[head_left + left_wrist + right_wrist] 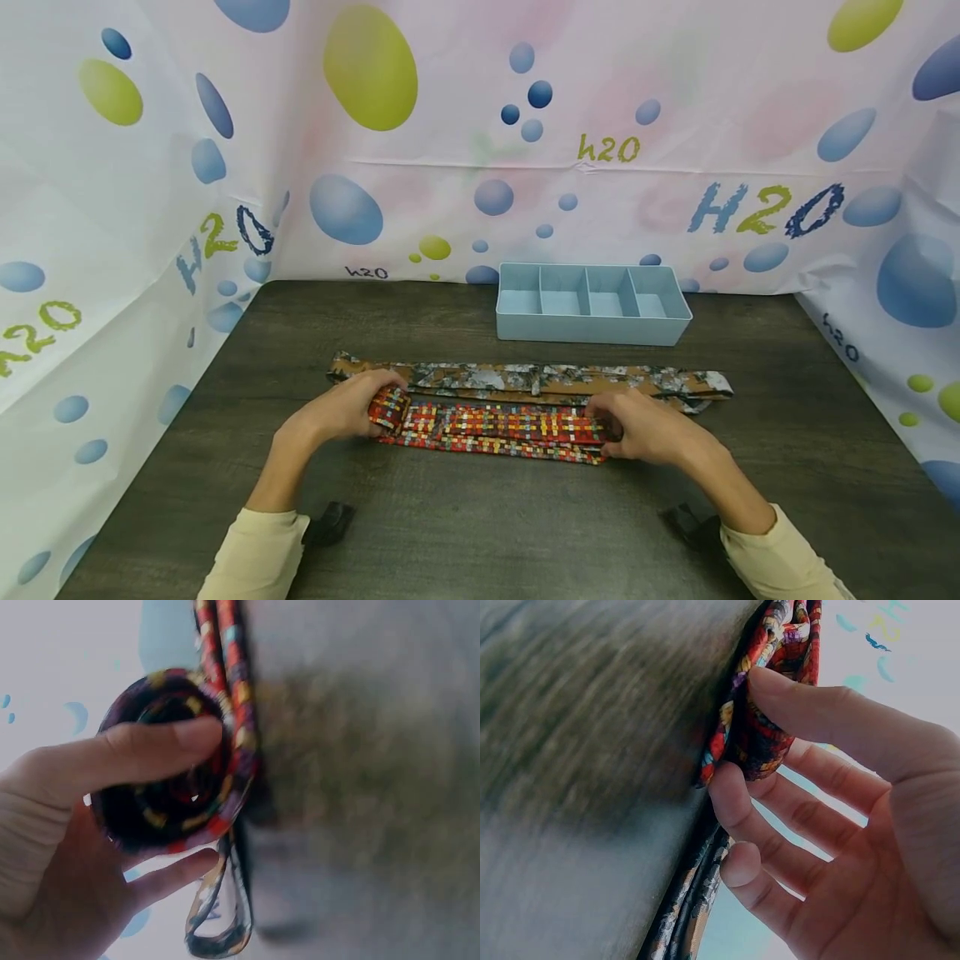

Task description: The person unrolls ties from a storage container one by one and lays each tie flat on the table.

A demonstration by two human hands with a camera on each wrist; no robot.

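A red necktie with a multicoloured checked pattern (517, 423) lies lengthwise across the table, doubled over, its left end wound into a roll (169, 814). My left hand (348, 404) grips this roll, the thumb across its spiral side and fingers behind it in the left wrist view. At the opposite end my right hand (645, 425) pinches the tie's fold (769, 742) between thumb and fingers, the lower fingers loosely bent. Just behind lies a brown floral necktie (480, 377), also folded lengthwise; its looped end (217, 930) shows below the roll.
A light blue box (592, 327) with several compartments stands at the back of the dark wooden table (480, 533). Printed white sheeting (450, 108) with coloured bubbles encloses the back and both sides. Dark straps (330, 523) hang near the wrists.
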